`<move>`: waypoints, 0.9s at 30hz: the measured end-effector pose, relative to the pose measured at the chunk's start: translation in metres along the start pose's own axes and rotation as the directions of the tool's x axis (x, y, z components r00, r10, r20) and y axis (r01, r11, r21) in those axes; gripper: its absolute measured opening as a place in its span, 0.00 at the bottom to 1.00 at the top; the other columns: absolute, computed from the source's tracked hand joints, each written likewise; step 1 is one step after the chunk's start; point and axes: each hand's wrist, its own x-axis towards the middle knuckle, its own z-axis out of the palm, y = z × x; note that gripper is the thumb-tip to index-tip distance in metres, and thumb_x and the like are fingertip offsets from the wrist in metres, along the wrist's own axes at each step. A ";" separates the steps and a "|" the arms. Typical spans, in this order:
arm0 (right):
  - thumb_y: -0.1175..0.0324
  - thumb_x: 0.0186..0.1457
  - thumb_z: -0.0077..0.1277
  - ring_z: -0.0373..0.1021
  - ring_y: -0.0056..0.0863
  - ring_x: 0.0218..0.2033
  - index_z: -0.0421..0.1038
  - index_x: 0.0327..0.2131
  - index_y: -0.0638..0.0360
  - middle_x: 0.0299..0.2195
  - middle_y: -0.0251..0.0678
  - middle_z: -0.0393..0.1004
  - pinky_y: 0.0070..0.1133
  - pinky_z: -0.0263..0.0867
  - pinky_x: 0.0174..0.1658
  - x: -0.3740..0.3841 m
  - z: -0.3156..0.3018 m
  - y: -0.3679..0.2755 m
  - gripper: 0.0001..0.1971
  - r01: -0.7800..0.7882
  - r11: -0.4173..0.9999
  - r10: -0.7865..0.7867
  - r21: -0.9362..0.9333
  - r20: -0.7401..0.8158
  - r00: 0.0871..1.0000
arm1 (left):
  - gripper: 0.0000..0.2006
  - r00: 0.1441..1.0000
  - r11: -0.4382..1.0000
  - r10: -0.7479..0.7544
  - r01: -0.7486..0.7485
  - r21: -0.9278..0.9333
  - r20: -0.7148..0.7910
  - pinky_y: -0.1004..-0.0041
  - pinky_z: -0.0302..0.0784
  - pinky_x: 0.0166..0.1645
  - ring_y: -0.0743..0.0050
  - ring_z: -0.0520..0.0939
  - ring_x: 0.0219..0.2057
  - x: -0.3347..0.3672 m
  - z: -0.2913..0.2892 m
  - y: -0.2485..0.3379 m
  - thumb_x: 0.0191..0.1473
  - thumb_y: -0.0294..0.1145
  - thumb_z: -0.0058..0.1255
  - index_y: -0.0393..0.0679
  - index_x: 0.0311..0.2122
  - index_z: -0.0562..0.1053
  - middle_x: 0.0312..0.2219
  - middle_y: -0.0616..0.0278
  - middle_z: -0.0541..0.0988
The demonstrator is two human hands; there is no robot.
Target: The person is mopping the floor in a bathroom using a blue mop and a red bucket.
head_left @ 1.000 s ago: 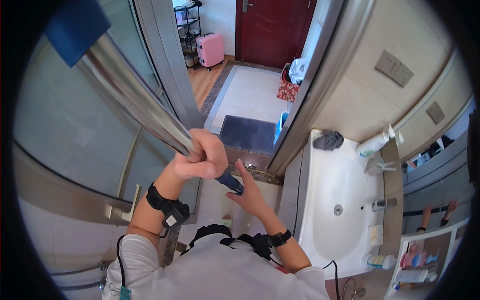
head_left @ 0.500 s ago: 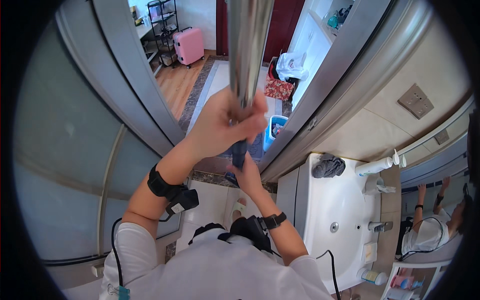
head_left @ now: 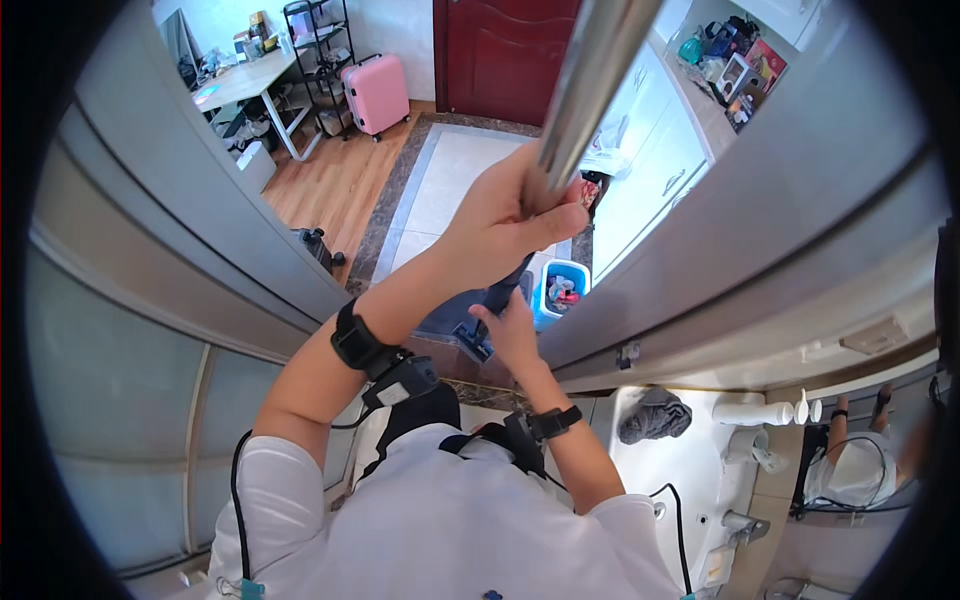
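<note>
A long shiny metal pole (head_left: 598,85) rises steeply in front of me, leaning to the upper right. My left hand (head_left: 520,215) is wrapped around the metal part, fingers closed. Lower down, my right hand (head_left: 512,328) is closed around the dark blue lower section (head_left: 507,288), its thumb sticking out to the left. Below the hands a flat blue end piece (head_left: 472,343) shows near the doorway floor. My hands partly cover the pole, so I cannot make out what kind of tool it is.
The doorway has grey frames at both sides. Just beyond stands a blue-and-white bin (head_left: 562,292) with rubbish. A pink suitcase (head_left: 376,95), desk (head_left: 250,85) and red door (head_left: 500,55) lie farther off. A washbasin (head_left: 640,470) with a grey cloth (head_left: 655,415) is at right.
I have moved forward toward the doorway, and more of the room shows. The pole's upper end has tilted to the right, with both hands still on it.
</note>
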 end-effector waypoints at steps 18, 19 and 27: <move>0.68 0.33 0.53 0.64 0.33 0.25 0.60 0.29 0.65 0.22 0.40 0.67 0.23 0.58 0.31 0.138 -0.014 0.078 0.18 -0.257 0.941 0.142 -0.219 -0.434 0.890 | 0.15 0.840 0.835 -0.025 0.315 -0.451 0.542 0.88 0.57 0.23 0.89 0.62 0.19 0.166 -0.048 -0.150 0.40 0.39 0.48 0.40 0.28 0.60 0.19 0.70 0.63; 0.68 0.33 0.54 0.64 0.32 0.25 0.61 0.29 0.65 0.22 0.40 0.67 0.22 0.58 0.30 0.139 -0.017 0.082 0.17 -0.322 0.935 0.224 -0.151 -0.453 0.863 | 0.16 0.838 0.878 0.019 0.247 -0.409 0.545 0.85 0.56 0.21 0.87 0.60 0.17 0.173 -0.041 -0.156 0.40 0.40 0.48 0.39 0.26 0.60 0.15 0.70 0.60; 0.71 0.34 0.52 0.64 0.32 0.29 0.61 0.30 0.65 0.27 0.43 0.66 0.21 0.57 0.33 0.131 -0.045 0.099 0.16 -0.358 0.932 0.291 -0.061 -0.465 0.836 | 0.19 0.720 0.875 0.067 0.290 -0.387 0.691 0.82 0.56 0.21 0.84 0.59 0.15 0.201 -0.009 -0.176 0.38 0.42 0.49 0.36 0.27 0.61 0.12 0.70 0.56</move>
